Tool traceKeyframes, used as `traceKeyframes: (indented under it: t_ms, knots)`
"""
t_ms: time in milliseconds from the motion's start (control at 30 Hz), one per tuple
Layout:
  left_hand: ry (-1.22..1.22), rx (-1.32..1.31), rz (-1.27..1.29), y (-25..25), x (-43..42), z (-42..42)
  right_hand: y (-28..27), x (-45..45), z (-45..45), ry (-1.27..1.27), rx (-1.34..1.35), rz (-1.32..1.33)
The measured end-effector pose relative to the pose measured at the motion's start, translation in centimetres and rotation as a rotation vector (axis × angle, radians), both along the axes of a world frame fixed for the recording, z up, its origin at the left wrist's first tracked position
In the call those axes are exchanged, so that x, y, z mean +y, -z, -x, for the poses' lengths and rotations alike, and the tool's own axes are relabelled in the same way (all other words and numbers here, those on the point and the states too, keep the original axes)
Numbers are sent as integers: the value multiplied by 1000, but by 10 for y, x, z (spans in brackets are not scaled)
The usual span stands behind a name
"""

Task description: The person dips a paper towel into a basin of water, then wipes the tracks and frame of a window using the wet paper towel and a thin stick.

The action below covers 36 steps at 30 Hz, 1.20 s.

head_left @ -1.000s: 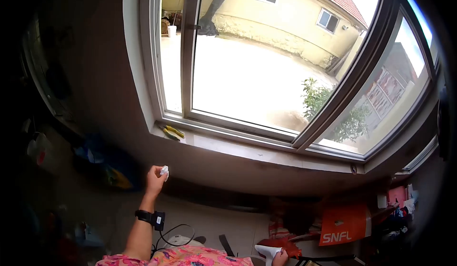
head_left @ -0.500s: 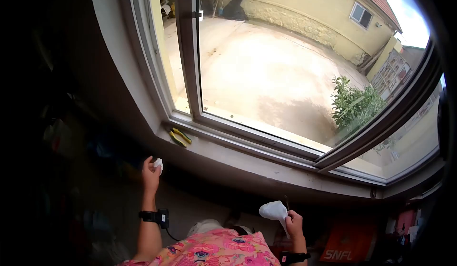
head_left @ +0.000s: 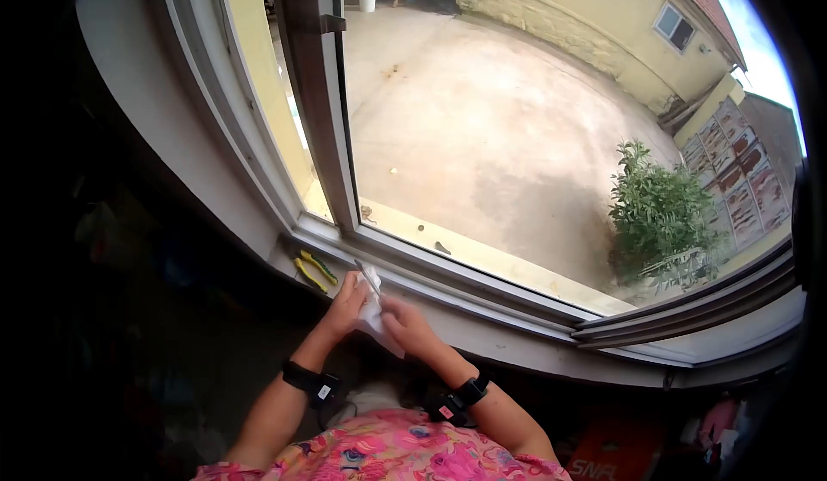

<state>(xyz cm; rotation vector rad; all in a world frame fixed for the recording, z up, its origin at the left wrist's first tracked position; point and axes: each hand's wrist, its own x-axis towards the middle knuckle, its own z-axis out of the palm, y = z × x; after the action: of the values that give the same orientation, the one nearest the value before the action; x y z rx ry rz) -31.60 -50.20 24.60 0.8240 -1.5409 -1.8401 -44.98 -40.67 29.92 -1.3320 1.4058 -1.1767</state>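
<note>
Both hands (head_left: 372,307) grip the white cloth (head_left: 370,309), near the pliers (head_left: 316,271) at the window ledge's (head_left: 439,296) left corner.

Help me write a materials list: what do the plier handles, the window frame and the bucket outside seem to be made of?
Plier handles: likely smooth plastic or rubber, being bright yellow and green.
Window frame: smooth metal or plastic; its straight, brownish-grey edges fit either.
Bucket: probably smooth plastic, from its even white colour.
</note>
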Motion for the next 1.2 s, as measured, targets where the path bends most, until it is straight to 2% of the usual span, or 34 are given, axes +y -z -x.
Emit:
traceKeyframes:
  t_ms: [67, 133, 167, 200, 267, 300, 333, 400, 467, 633, 700, 733, 800, 833, 900, 933, 1000, 1033, 1067, 1133, 1200]
  knots:
    - [-96, -108, 118, -10, -2, 9, -5, -17, -5, 80, 87, -123]
    - [-89, -144, 103, -15, -10, 4, 10, -25, -5, 216, 255, 141]
    - [-96, -183, 108, -15, -18, 1, 9, -22, 1, 188, 304, 123]
    - [-104, -17, 1, -9, -26, -1, 6, -16, 6, 197, 309, 115]
    - [-9, -61, 0, -8, -38, -10, 3, 1, 14, 232, 259, -35]
    - [-5, -63, -6, -9, -42, -13, -6, 12, 21, 201, 189, -296]
    - [10, -84, -70, -10, -45, -15, -3, 22, 25, 204, 188, -304]
    - [29, -101, -140, -14, -47, -15, 4, 39, 28, 255, 357, -402]
    - [117, -48, -262, -17, -44, -7, -4, 48, 24, 308, 394, -377]
    - [98, -31, -235, -4, -27, 20, -6, 58, 25, 417, 525, -353]
    - [123, -19, -271, -8, -20, 32, -5, 61, 30, 517, 375, -339]
    - [134, -13, -270, -11, -17, 36, -8, 61, 33, 528, 380, -339]
    - [270, -19, -292, -26, -9, 46, -15, 60, 39, 566, 213, -242]
    - [291, -13, -288, -31, -4, 52, -15, 59, 42, 587, 219, -238]
    - [408, -101, -15, -38, 7, 65, -10, 59, 48, 543, 21, -139]
    - [430, -98, -11, -37, 9, 71, -7, 63, 52, 565, 22, -136]
    - [272, -133, 301, -33, 11, 77, -2, 72, 59, 531, 260, -157]
    - [198, -184, 133, -33, 12, 79, 0, 78, 59, 560, 272, -141]
    - [213, -188, 137, -34, 10, 78, 4, 83, 60, 575, 267, -142]
    - [197, -104, -28, -37, 2, 76, 7, 91, 61, 604, 211, -168]
    - [281, -138, 3, -41, 5, 73, 2, 89, 60, 621, 93, -154]
